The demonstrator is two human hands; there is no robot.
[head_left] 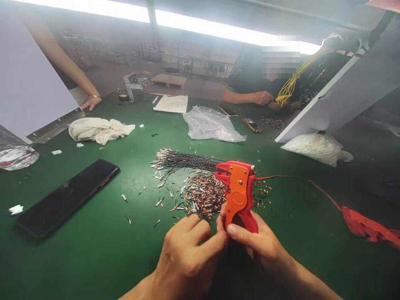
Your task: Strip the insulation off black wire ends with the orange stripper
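Observation:
My right hand [265, 241] is wrapped round the handles of an orange and red wire stripper [238, 191], held upright with its jaws facing left. Close against it, my left hand [190, 250] is closed with its fingers curled, their tips by the stripper's handle; whatever they pinch is hidden. Behind the tool lies a bundle of black wires [190, 159] with metal terminals at the left ends. In front of the bundle spreads a heap of short copper and black wire offcuts [203, 193], partly covered by the stripper.
A black smartphone [68, 198] lies at left, a white cloth [100, 129] beyond it. Further back are a clear plastic bag [211, 123], a notebook [171, 104] and a keypad phone [252, 125]. A red strip [368, 225] lies at right. Across the table, a co-worker handles yellow wires [286, 89].

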